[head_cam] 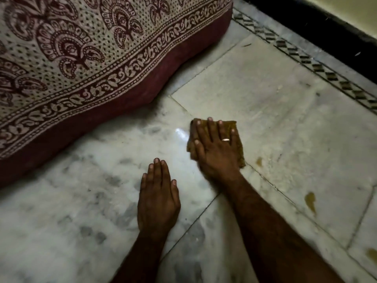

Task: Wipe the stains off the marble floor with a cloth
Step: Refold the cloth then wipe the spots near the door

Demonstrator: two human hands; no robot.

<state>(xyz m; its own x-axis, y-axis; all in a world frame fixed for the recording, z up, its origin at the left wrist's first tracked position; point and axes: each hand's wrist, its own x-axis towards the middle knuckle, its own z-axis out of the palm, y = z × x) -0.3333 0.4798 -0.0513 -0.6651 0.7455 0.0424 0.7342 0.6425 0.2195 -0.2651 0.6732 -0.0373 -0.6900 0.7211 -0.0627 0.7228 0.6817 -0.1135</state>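
My right hand point(214, 148) lies flat, fingers spread, on a folded yellow-brown cloth point(240, 147) and presses it onto the white marble floor point(275, 111). A ring sits on one finger. My left hand point(158, 198) rests palm down on the floor to the left and nearer to me, holding nothing. Yellowish stains mark the floor to the right of the cloth: a small one point(259, 161) close by, a longer one point(311, 202) further right, and another point(371, 254) at the right edge.
A mattress with a maroon and cream patterned sheet point(81, 64) fills the upper left and reaches the floor just left of my hands. A patterned inlay border point(318, 64) and a black skirting point(318, 21) run along the wall at the upper right.
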